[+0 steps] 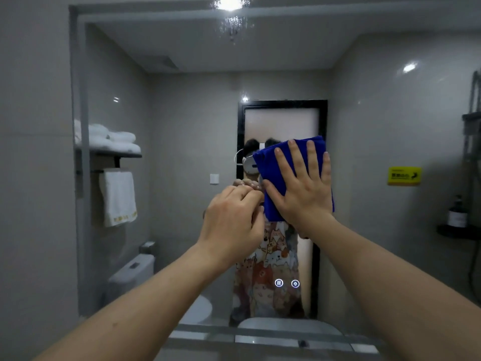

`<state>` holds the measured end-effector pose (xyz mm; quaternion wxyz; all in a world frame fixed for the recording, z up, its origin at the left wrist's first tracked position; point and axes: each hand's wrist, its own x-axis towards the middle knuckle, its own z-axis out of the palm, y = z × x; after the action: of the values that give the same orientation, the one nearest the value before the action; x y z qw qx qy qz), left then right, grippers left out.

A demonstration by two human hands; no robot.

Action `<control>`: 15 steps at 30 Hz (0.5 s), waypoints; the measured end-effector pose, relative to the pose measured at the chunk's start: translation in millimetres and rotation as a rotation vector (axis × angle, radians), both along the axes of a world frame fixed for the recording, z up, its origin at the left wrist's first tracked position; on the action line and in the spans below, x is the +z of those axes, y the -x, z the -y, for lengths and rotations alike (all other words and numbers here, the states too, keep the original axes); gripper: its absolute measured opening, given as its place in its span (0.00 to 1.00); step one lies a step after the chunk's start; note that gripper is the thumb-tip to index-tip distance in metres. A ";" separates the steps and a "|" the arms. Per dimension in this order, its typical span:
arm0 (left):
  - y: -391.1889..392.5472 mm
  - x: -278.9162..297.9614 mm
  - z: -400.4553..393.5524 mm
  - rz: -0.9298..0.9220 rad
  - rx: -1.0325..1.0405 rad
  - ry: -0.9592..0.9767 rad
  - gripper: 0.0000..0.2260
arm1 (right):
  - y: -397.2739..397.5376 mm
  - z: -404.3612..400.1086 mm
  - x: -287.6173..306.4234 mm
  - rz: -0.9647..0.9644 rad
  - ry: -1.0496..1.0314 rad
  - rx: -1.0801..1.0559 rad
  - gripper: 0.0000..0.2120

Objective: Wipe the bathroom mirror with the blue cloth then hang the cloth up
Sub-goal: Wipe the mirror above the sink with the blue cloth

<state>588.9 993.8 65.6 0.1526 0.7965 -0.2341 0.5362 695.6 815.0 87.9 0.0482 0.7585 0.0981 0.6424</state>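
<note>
Our right hand (302,183), fingers spread, presses the blue cloth (270,165) flat on the bathroom mirror (182,113) (mid-glass); left hand (231,222) pinches its edge.

Glossy grey tile walls (33,178) enclose the bathroom, with a bright ceiling light (230,2) overhead. A yellow sign (404,175) is stuck on the right wall above a dark bottle (457,213) on a corner shelf (454,231).

- The room around me is dim and grey, lit mainly by a ceiling light (230,2) flaring white at the top.
- Its glare sparkles on the mirror (182,61), with smaller hotspots on the glossy tiles.
- Edges bow outward and everything looks soft, slightly blurred.
</note>
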 end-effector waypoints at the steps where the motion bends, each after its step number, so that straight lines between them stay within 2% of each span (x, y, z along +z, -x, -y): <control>1: -0.8 -0.7 -0.5 -0.005 -0.003 0.012 0.10 | 0.6 0.1 -0.1 -0.004 -0.003 -0.003 0.37; 8: 7.2 8.1 9.6 -0.016 0.031 0.000 0.08 | 0.0 1.8 1.2 -0.013 0.000 0.014 0.37; 15: 16.3 14.0 44.7 -0.046 0.098 -0.047 0.10 | 2.5 25.5 4.8 -0.060 0.046 0.030 0.37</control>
<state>572.6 949.1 79.5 0.1129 0.8224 -0.2039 0.5190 693.1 789.5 92.7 0.0529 0.7746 0.1255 0.6177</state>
